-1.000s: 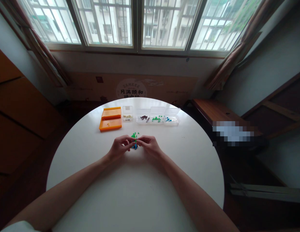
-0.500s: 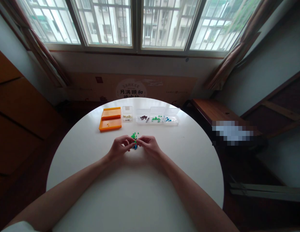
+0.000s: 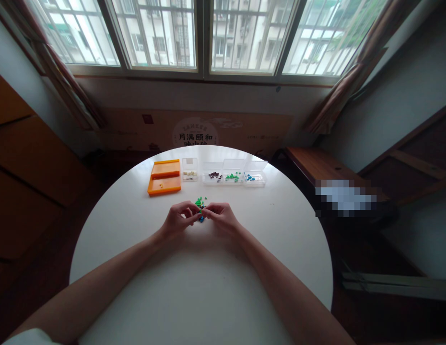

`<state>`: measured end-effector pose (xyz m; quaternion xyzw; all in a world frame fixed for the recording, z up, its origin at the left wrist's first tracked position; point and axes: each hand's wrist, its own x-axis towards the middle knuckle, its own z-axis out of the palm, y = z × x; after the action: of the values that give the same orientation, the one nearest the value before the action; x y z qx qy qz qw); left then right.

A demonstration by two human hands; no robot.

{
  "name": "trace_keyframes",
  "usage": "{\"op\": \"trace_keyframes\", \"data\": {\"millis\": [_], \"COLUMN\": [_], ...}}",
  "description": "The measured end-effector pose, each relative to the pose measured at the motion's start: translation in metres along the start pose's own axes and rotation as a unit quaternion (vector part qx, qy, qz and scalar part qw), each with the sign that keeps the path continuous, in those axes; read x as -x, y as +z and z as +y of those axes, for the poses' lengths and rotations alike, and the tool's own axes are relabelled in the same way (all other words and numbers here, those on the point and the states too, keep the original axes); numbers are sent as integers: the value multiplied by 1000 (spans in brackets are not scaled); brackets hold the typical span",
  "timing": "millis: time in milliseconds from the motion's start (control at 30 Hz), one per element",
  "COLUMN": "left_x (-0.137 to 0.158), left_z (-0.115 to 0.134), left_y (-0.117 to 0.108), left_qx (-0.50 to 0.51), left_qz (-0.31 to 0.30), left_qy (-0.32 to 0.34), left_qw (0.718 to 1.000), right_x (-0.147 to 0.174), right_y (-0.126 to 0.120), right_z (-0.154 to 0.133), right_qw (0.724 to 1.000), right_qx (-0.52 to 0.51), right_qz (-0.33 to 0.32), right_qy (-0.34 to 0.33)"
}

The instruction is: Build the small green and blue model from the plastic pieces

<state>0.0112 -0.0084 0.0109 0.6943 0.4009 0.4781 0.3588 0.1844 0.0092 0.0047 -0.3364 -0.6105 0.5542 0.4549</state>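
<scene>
A person's left hand [image 3: 178, 218] and right hand [image 3: 221, 214] meet above a round white surface [image 3: 208, 278], their fingertips nearly touching. The left fingers are pinched on a small green piece [image 3: 200, 211]; the right fingers are drawn together just to its right, though whether they grip anything cannot be told. Loose green bits [image 3: 199, 201] lie just beyond the fingertips, and blue bits [image 3: 201, 219] sit just below them, partly hidden by the hands. Toward the far edge, an orange tray [image 3: 170, 182] stands at left with yellow bits [image 3: 161, 185] inside. To its right, a small clear box [image 3: 190, 162] contains cream-coloured bits, followed by clear open-lidded compartments [image 3: 234, 164] of dark, green and blue parts. A barred window [image 3: 203, 38] rises behind.
</scene>
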Motion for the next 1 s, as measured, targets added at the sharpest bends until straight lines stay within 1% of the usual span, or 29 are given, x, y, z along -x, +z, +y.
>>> {"op": "trace_keyframes", "data": {"millis": [300, 667, 867, 1000], "left_x": [0, 1, -1, -1], "left_z": [0, -5, -4, -5], "left_y": [0, -1, 0, 0], "left_qx": [-3, -2, 7, 9], "left_qz": [-4, 1, 0, -5], "left_qy": [0, 3, 2, -10], "left_qw": [1000, 1000, 1000, 1000], "right_x": [2, 1, -3, -7], "right_y": [1, 3, 1, -4], "right_z": [-8, -4, 2, 5], "right_qw": [1000, 1000, 997, 992], "right_qx": [13, -21, -37, -61], "right_qz": [6, 8, 62, 112], "right_qy": [1, 6, -13, -4]}}
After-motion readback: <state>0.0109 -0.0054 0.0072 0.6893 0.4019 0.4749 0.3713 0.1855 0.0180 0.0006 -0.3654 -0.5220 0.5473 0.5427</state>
